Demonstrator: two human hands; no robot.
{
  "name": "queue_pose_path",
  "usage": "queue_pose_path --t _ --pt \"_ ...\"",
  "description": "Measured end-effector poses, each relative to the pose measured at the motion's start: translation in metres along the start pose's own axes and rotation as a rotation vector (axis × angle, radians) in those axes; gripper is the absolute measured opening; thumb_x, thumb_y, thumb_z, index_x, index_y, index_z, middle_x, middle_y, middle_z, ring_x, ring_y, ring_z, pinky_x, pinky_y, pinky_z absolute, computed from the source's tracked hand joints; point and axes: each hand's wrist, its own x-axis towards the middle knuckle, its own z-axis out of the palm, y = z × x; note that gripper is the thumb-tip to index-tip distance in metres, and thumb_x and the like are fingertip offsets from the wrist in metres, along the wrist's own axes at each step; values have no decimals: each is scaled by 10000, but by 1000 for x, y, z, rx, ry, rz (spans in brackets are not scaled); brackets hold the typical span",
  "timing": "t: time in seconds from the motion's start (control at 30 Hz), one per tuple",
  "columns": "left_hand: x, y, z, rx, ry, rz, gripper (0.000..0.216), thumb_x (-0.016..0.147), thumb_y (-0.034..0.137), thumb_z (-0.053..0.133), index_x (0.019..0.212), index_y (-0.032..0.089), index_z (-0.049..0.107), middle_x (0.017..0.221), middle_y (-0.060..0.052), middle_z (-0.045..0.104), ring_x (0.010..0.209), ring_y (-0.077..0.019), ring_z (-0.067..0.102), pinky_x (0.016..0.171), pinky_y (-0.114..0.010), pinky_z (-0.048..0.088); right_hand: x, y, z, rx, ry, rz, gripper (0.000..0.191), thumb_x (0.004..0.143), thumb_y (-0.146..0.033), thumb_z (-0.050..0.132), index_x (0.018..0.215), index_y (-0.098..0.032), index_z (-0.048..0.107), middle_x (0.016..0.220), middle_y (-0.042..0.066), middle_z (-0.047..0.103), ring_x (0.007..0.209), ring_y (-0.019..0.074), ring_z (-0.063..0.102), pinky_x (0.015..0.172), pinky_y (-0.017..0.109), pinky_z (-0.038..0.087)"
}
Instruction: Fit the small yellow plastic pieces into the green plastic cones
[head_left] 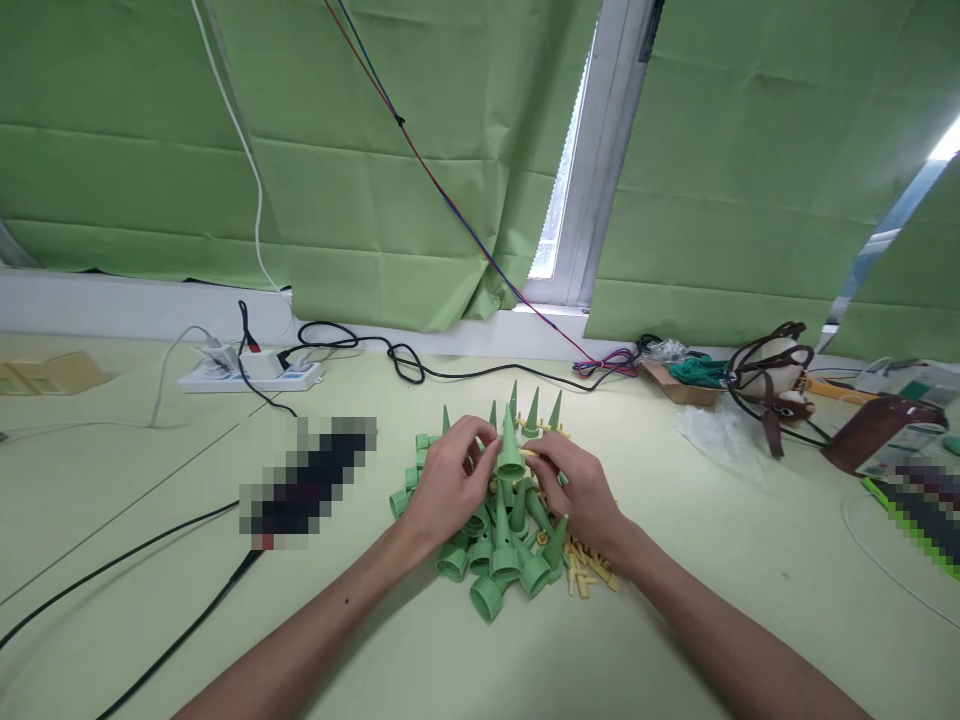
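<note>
My left hand (459,478) pinches a green plastic cone (511,447) that stands point up above the pile. Close to the cone's right side, my right hand (574,482) has its fingers closed on a small yellow plastic peg (529,453), mostly covered by the fingertips. Under both hands lies a heap of green cones (504,555), some tipped over with their round open ends showing. Several more cones (532,412) stand upright behind the hands. A scatter of yellow pegs (589,568) lies by the right wrist, partly beneath it.
A white power strip (251,376) with plugs and black cables lies at the back left. Left of the pile is a blurred dark device (311,485). A clear plastic bag (724,437), a cardboard box (679,383) and a brown bag handle (885,432) occupy the right side.
</note>
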Motion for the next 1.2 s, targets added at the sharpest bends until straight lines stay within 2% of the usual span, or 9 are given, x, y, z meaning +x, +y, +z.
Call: queue_pose_path --t 0.07,0.13,0.33,0.53,0.67,0.87,1.0,1.07,1.2 --pt "1 3 -1 -48 -44 -82 297 988 352 406 765 179 498 695 22 489 583 -99 420 536 -220 348 1 0 0 -8 14 -7 141 983 -158 465 976 -196 601 796 33 586 706 152 535 642 272 437" --pt "2 7 -2 -97 -85 -141 390 995 417 379 703 174 466 620 33 430 556 -98 386 529 -227 336 1 0 0 -12 17 -9 143 983 -161 468 984 -200 605 810 37 595 712 156 541 644 275 444" --pt "1 12 -3 -202 -185 -183 364 960 478 450 815 167 572 657 34 458 558 -92 391 506 -219 326 0 1 0 2 -2 -2 141 981 -154 473 990 -196 607 816 35 591 713 151 535 649 273 441" --pt "2 9 -2 -180 -180 -132 298 950 441 492 892 169 597 801 0 541 653 -109 488 541 -211 386 -2 1 0 20 -29 21 137 984 -155 462 1001 -197 591 820 27 586 711 147 535 645 266 424" --pt "1 7 -3 -113 -150 -19 215 947 376 524 920 174 594 871 -16 552 706 -115 514 558 -207 408 -3 2 0 12 -51 33 139 990 -165 447 954 -196 578 813 28 578 707 148 528 635 264 408" --pt "-1 1 -5 -30 -140 147 145 963 264 507 1029 202 620 1004 -37 546 607 -74 456 488 -203 368 -4 4 2 -27 -58 55 156 992 -185 430 917 -201 565 792 24 559 683 150 505 630 270 395" --pt "-2 -4 -5 31 -109 234 185 962 212 508 1107 239 620 1090 -38 529 566 -42 458 531 -210 404 -5 3 3 -34 -78 67 177 992 -188 412 889 -202 555 780 23 561 672 151 501 627 273 395" --pt "-2 -4 -4 36 -101 227 188 959 210 513 1110 249 618 1111 -36 520 551 -33 455 524 -208 406 -4 2 3 -37 -69 75 188 992 -192 412 859 -203 544 760 17 551 655 147 491 616 271 391" --pt "-3 2 -1 -19 -120 120 172 951 274 526 1105 250 600 1139 -49 495 563 -44 462 472 -197 407 -2 0 3 -39 -10 82 192 986 -197 442 824 -199 545 736 10 553 639 137 494 604 262 396"
